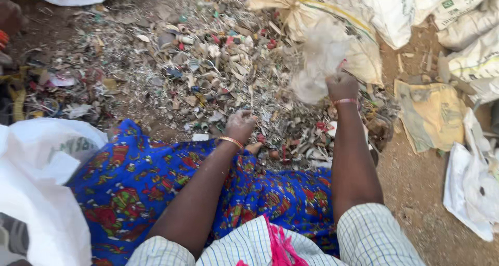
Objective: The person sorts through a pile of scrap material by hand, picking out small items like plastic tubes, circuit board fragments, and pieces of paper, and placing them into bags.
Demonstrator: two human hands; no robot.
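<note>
— What is lying closest to the camera?
— A blue patterned skirt (156,177), beneath both arms.
— And the right hand (341,85)?
— Its grip is closing tight on a clear plastic bag (319,58), which is billowing up and leftward from it.
— The left hand (240,125)?
— Pressing, fingers curled, into the scrap pile (208,63); whether it is holding anything, I cannot tell.

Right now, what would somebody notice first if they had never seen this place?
Probably the big heap of scraps spread over the ground in the middle. Next, the bright blue patterned cloth across the person's lap below it. The right hand holds up a thin clear bag, and the left hand reaches into the heap.
</note>
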